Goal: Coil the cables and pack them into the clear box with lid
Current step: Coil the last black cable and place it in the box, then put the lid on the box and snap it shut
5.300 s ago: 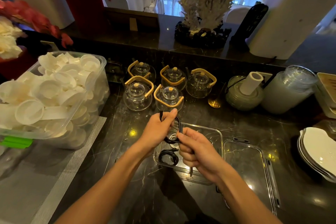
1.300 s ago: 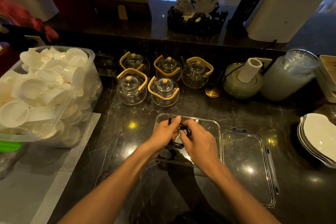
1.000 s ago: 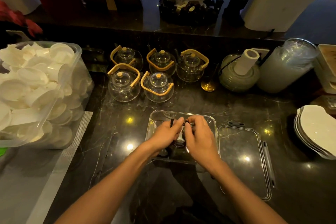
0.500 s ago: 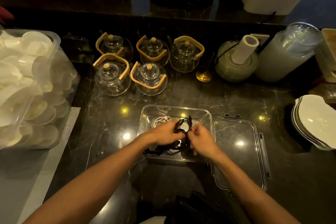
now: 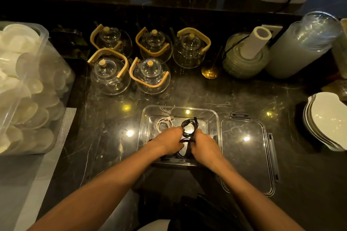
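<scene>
A clear plastic box point(image 5: 180, 108) sits open on the dark marble counter. Its clear lid point(image 5: 246, 154) lies flat just to the right of it. Both hands are inside the box: my left hand point(image 5: 169, 141) and my right hand point(image 5: 203, 145) each pinch one side of a coiled black cable point(image 5: 188, 127) held low over the box floor. A second black coil point(image 5: 181, 153) lies between my hands, partly hidden. A small coiled white cable point(image 5: 164, 123) rests in the box's far left corner.
Several glass teapots point(image 5: 150, 75) with wooden handles stand behind the box. A big clear tub of white dishes point(image 5: 24, 88) fills the left side. At the right are stacked white plates point(image 5: 326, 122), a stack of clear cups point(image 5: 304, 43) and a green jar point(image 5: 244, 60).
Both hands lowered the black coil from above the box down into it and now hold it near the bottom. The camera has tilted further down over the counter.
</scene>
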A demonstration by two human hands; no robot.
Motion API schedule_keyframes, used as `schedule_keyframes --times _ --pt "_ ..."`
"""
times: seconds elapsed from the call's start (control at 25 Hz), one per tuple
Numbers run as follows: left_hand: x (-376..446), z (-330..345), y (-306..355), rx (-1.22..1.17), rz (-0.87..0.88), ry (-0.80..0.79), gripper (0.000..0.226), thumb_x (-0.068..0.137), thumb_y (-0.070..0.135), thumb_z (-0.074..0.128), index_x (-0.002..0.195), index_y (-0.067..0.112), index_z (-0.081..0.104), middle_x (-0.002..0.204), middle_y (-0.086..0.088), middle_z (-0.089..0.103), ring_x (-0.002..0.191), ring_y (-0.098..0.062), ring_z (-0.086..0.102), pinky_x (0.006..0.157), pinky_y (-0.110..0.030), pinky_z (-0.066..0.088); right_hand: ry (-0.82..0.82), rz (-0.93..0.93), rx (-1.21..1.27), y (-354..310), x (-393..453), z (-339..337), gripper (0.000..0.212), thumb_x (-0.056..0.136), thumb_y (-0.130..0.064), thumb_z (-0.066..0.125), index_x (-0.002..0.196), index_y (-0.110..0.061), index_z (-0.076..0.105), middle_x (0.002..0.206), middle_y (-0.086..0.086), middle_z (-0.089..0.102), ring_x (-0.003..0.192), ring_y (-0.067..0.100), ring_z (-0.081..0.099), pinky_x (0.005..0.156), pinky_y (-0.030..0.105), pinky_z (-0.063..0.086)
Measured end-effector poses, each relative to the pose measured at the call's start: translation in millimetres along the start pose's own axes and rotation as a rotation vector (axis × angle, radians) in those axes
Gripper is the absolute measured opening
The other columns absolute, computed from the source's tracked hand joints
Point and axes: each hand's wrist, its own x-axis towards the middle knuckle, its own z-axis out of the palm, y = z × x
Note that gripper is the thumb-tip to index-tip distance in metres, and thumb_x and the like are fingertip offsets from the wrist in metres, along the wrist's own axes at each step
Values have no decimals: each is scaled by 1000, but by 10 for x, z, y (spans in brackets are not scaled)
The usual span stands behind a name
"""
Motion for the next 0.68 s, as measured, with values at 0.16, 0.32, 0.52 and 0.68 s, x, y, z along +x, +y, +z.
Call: schedule_keyframes --times 0.16,0.32,0.52,0.68 --pt "-54 67 20 153 13 93 28 96 17 61 122 5 57 123 -17 63 111 -34 64 91 -41 53 7 -15 -121 0 -38 58 22 97 -19 58 116 -7 57 109 14 71 100 35 69 74 37 49" --pt "-44 124 -2 271 57 129 23 94 12 61 116 9 66 118 -14 64 106 -33 66 90 -43 55 5 -37 -155 -53 -74 54 25 99 -22 57 117 -5 58 109 15 70 101 34 68 75 38 48" --pt "-67 43 -41 202 33 145 23 92 32 69 103 11 69 104 -9 70 98 -28 67 88 -41 55 68 -130 -107 -91 -199 -91 21 100 -26 58 114 -10 58 105 12 70 98 31 68 75 36 48" --pt "-62 -106 -43 245 60 111 27 92 42 67 98 16 71 98 -4 72 94 -24 68 83 -38 56 154 -235 50 -31 -276 -310 13 100 -30 61 108 -20 63 101 -3 68 86 14 65 68 26 48"
